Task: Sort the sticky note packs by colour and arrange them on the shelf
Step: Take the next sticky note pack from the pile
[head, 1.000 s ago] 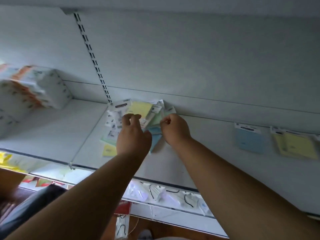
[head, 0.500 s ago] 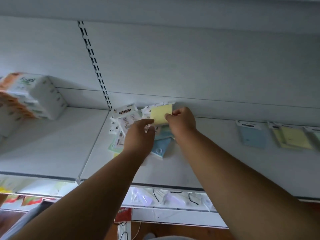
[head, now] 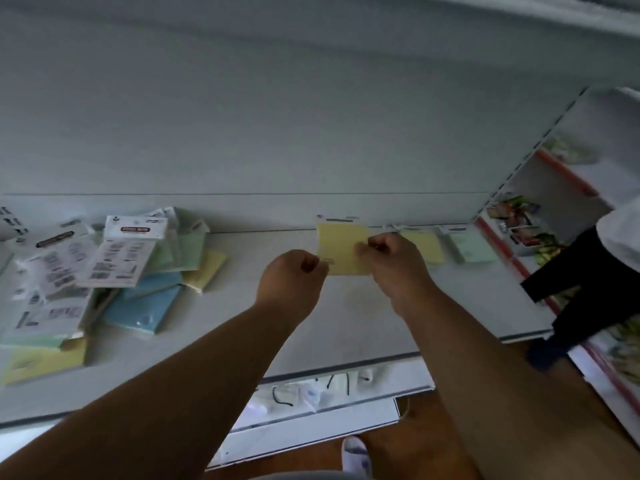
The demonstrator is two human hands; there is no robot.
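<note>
Both hands hold one yellow sticky note pack (head: 343, 249) above the white shelf (head: 346, 327), near its back wall. The left hand (head: 291, 285) pinches the pack's lower left corner; the right hand (head: 394, 261) pinches its right edge, fingers curled round it.

Taking this pack as the landmark: just to its right lie a second yellow pack (head: 426, 249) and, beyond that, a green pack (head: 474, 247), both flat against the back wall. Well to its left sits the unsorted heap (head: 104, 278) of blue, green and yellow packs, several turned label-side up.

The pack looks light and thin, a stiffish slab in glossy wrap, so it may slide between fingertips; an edge or corner pinch, as now, should be enough.

The pack's header card carries a dark strip of print, too blurred to read. Heap labels show barcodes and a red-edged title, also illegible.
</note>
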